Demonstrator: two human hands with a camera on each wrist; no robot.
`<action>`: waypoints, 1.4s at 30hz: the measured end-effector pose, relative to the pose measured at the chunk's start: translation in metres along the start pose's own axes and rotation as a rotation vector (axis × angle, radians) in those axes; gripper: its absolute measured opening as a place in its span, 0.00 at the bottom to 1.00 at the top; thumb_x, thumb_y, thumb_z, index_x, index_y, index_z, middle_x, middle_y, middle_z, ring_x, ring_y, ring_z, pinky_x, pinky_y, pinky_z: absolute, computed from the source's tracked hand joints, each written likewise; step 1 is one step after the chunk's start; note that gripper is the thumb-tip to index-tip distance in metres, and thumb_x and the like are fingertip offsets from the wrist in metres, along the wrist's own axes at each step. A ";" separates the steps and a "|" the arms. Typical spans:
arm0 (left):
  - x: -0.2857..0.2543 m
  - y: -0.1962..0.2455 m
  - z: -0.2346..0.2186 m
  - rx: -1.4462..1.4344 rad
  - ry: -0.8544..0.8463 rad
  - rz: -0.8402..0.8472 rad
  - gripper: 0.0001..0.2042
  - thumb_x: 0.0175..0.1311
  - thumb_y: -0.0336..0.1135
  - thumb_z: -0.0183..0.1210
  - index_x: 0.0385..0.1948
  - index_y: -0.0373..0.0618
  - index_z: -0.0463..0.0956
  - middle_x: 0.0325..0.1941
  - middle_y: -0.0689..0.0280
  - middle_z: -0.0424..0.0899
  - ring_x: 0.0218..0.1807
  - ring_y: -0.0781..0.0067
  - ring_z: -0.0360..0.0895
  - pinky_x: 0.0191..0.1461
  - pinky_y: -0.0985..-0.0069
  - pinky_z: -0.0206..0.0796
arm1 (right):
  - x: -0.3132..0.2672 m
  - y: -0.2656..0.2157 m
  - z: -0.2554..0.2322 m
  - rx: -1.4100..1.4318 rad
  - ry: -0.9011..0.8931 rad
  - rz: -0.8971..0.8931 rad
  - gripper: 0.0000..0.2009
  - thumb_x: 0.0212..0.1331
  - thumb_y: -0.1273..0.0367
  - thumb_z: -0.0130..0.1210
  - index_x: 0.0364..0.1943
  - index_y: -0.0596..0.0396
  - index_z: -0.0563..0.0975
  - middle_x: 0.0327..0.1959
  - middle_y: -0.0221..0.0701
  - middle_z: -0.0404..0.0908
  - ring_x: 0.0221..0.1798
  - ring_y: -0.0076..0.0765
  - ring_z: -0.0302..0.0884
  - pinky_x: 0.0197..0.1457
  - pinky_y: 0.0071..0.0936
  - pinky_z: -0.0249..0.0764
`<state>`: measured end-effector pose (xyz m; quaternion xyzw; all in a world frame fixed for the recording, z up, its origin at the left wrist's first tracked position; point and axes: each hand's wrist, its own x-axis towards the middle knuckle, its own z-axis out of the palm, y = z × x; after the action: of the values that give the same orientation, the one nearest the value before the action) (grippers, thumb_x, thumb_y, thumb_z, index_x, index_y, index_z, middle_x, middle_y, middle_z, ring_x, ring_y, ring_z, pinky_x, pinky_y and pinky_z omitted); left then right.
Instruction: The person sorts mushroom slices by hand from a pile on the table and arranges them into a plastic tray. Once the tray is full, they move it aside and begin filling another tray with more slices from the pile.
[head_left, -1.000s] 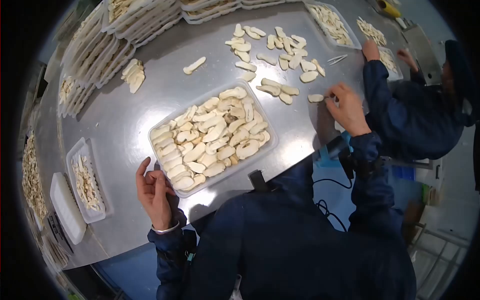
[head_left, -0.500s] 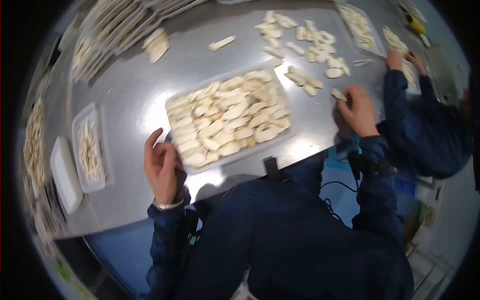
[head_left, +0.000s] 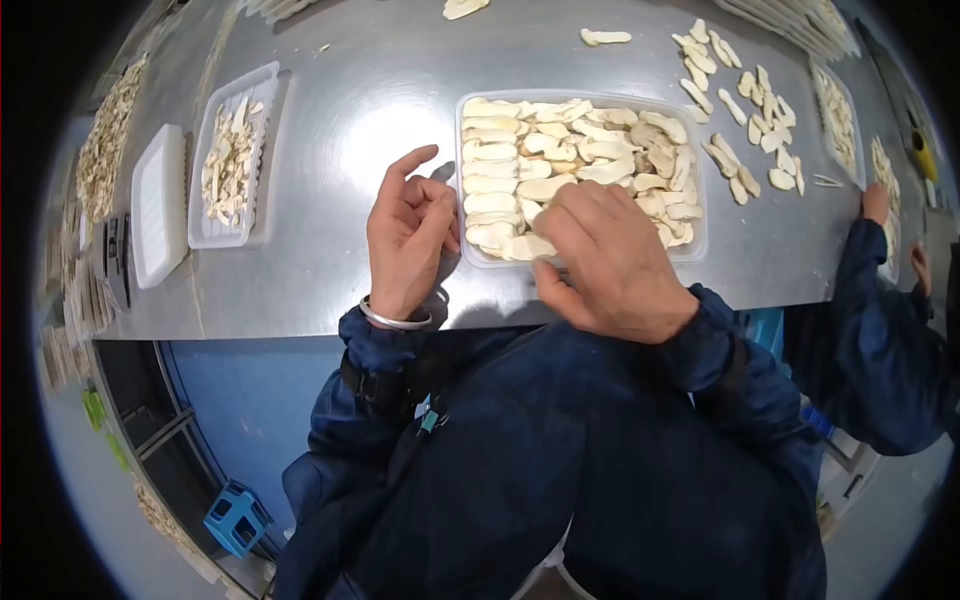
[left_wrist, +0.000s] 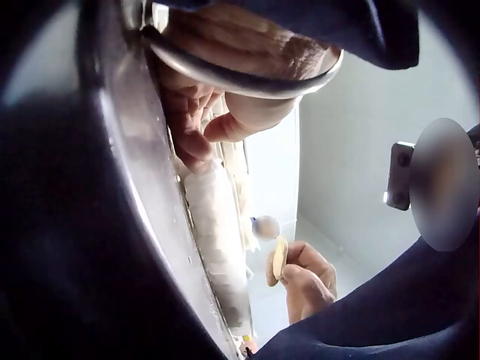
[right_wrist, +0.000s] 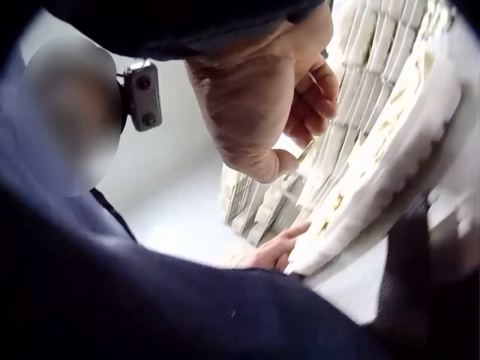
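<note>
A clear plastic tray (head_left: 580, 97) lies in front of me, packed with pale mushroom slices (head_left: 548, 188), those on the left in a neat column. My right hand (head_left: 615, 265) is over the tray's near side. In the left wrist view that right hand (left_wrist: 306, 279) pinches a mushroom slice (left_wrist: 280, 256) between thumb and fingers. My left hand (head_left: 408, 235) stays by the tray's left edge with loosely bent fingers. Its fingertips are right at the tray wall in the left wrist view. In the right wrist view, the right hand (right_wrist: 262, 105) is close over the slices.
Loose mushroom slices (head_left: 768, 120) lie on the metal table (head_left: 380, 60) at the right, near white tweezers (head_left: 827, 181). A smaller tray (head_left: 270, 90) of pieces and a white tray (head_left: 160, 210) stand at the left. Another person's arm (head_left: 860, 260) is at the far right.
My right hand has picked up a mushroom slice from the table at the right and carried it left over the tray. The left hand stays beside the tray. The head view has turned.
</note>
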<state>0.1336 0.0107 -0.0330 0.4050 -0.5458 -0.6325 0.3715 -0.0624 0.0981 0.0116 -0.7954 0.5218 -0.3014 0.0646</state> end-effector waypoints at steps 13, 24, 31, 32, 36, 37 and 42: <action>0.000 0.001 0.001 0.015 0.005 -0.005 0.20 0.66 0.21 0.50 0.61 0.36 0.64 0.31 0.68 0.75 0.28 0.86 0.72 0.26 0.88 0.65 | 0.016 -0.007 0.015 -0.050 -0.171 -0.026 0.09 0.47 0.70 0.59 0.31 0.57 0.72 0.31 0.34 0.68 0.39 0.36 0.69 0.43 0.32 0.64; -0.001 -0.005 -0.002 0.009 0.012 0.005 0.22 0.66 0.23 0.53 0.62 0.34 0.62 0.31 0.68 0.76 0.26 0.86 0.70 0.27 0.88 0.63 | -0.021 0.060 -0.090 -0.293 0.333 0.324 0.07 0.46 0.77 0.59 0.30 0.57 0.74 0.27 0.34 0.73 0.29 0.40 0.74 0.34 0.33 0.69; -0.001 -0.003 0.001 0.049 0.039 0.020 0.22 0.68 0.25 0.53 0.63 0.36 0.63 0.31 0.69 0.76 0.27 0.88 0.69 0.27 0.90 0.62 | -0.125 0.122 -0.145 -0.522 0.071 0.798 0.05 0.55 0.71 0.54 0.32 0.58 0.77 0.30 0.41 0.78 0.33 0.51 0.78 0.36 0.40 0.72; 0.000 -0.003 0.001 0.039 0.038 0.020 0.21 0.68 0.25 0.53 0.62 0.35 0.63 0.32 0.69 0.76 0.27 0.87 0.70 0.28 0.90 0.62 | -0.133 0.125 -0.144 -0.492 0.026 0.802 0.06 0.55 0.70 0.54 0.32 0.58 0.77 0.31 0.41 0.78 0.34 0.52 0.78 0.37 0.40 0.73; -0.007 0.000 -0.005 0.072 0.095 0.076 0.21 0.68 0.24 0.52 0.61 0.35 0.63 0.35 0.66 0.77 0.28 0.85 0.72 0.30 0.88 0.64 | -0.120 0.111 -0.120 -0.282 0.101 0.783 0.09 0.53 0.70 0.56 0.37 0.57 0.77 0.35 0.40 0.78 0.36 0.49 0.78 0.42 0.40 0.73; -0.012 0.001 -0.008 0.095 0.126 0.105 0.20 0.68 0.24 0.52 0.61 0.35 0.64 0.36 0.66 0.77 0.29 0.84 0.72 0.31 0.87 0.64 | -0.114 0.109 -0.115 -0.274 0.099 0.766 0.10 0.53 0.70 0.56 0.39 0.57 0.77 0.36 0.39 0.77 0.36 0.49 0.78 0.42 0.40 0.73; -0.040 0.003 -0.049 0.529 0.289 0.232 0.19 0.67 0.24 0.52 0.59 0.37 0.68 0.47 0.60 0.76 0.45 0.74 0.74 0.48 0.81 0.67 | -0.108 0.122 -0.104 -0.349 0.049 0.661 0.13 0.51 0.71 0.56 0.43 0.56 0.77 0.36 0.38 0.75 0.39 0.48 0.76 0.44 0.40 0.73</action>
<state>0.1950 0.0280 -0.0292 0.5080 -0.6754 -0.3583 0.3967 -0.2458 0.1597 0.0005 -0.5756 0.7955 -0.1895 0.0094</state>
